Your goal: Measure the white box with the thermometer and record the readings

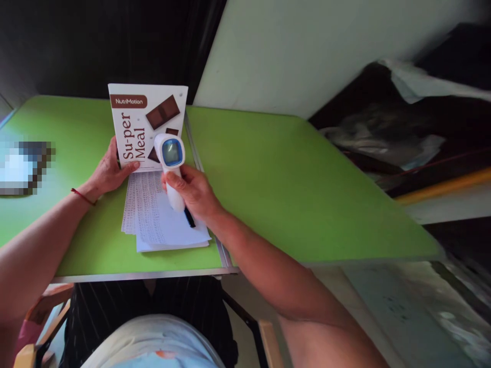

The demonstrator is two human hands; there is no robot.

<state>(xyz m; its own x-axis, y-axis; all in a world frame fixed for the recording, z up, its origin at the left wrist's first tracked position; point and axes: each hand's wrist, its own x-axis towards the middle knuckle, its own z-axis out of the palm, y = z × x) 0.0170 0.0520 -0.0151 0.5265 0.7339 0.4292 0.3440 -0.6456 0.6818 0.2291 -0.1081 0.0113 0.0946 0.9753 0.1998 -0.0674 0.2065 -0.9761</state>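
Observation:
My left hand [111,168] grips the lower left corner of a white box [153,97] printed "NutriMotion Su-per Meal" with brown chocolate pieces, its thumb across the front. The box is held up with its printed face toward me. Wrapped round the handle of a white infrared thermometer [176,197] is my right hand [195,191]. The thermometer's blue-framed screen [172,153] faces me and covers part of the box's lower right. Below both lie handwritten sheets of paper [164,230], with a black pen [189,217] on top, partly hidden by my right hand.
The green folding table [276,179] has a metal seam right of the papers. A blurred-out device [23,168] lies at the left. A pale wall [276,56] and a dark panel [95,46] stand behind. Dark shelving with plastic bags [383,138] is at the right.

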